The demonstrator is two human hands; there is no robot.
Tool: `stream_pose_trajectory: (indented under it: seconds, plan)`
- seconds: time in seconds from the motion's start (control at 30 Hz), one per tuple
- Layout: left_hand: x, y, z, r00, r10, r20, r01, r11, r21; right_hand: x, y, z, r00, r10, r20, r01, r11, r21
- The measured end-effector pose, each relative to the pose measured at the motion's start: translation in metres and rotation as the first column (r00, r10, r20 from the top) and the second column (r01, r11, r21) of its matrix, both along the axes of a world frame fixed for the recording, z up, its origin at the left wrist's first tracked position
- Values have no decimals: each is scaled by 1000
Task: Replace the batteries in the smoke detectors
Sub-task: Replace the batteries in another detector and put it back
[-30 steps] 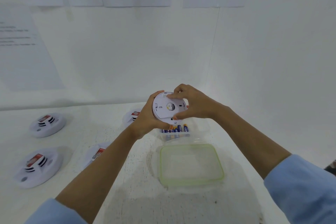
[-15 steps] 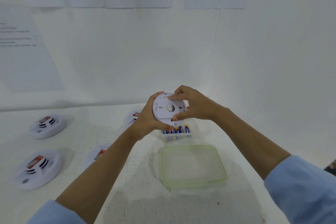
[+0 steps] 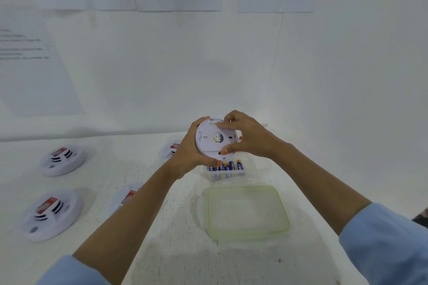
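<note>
Barely shifting since the earlier frame, I am gripping the smoke detector (image 3: 214, 140) back-up above the battery tub (image 3: 234, 169), left hand (image 3: 187, 152) bracing, right hand (image 3: 251, 137) pinching its backplate to twist.

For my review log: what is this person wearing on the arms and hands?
Both arms have light blue sleeves, the left sleeve and the right sleeve, pushed up so the forearms are bare. The left hand and right hand are bare: no gloves, and no rings, watch or bracelet that I can see.
</note>
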State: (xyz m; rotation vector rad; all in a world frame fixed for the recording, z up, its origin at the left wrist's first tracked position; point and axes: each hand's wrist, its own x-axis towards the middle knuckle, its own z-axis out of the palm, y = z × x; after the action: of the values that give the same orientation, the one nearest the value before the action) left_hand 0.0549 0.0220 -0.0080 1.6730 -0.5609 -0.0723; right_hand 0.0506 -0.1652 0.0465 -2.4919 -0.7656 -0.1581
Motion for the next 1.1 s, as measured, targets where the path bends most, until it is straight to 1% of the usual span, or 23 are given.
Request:
stream_pose_trajectory:
  seconds: [0.3,0.57,0.67,0.73,0.9,1.1]
  plan:
    - [-3,-1,-2,1000,-19,2,19,1000,17,2,-6,6,996,59,-67,-65,994,-87]
    - [-2,0,1,1000,-10,1,10,1000,19,2,-5,8,996,39,-83,-44,997,-58]
    - [-2,1,-1,1000,-10,-13,10,1000,14,2,-3,6,995,44,-90,-50,996,-71]
    - [-4,1,-1,1000,-5,-21,5,1000,6,1,-1,5,996,45,-78,-51,995,-82]
    - [-5,-2,2,1000,5,-16,-5,1000,-25,-2,4,4,1000,24,18,-23,998,-54]
    - [-5,-4,2,997,77,-15,-78,995,-68,-2,9,0,998,17,64,-12,997,-77]
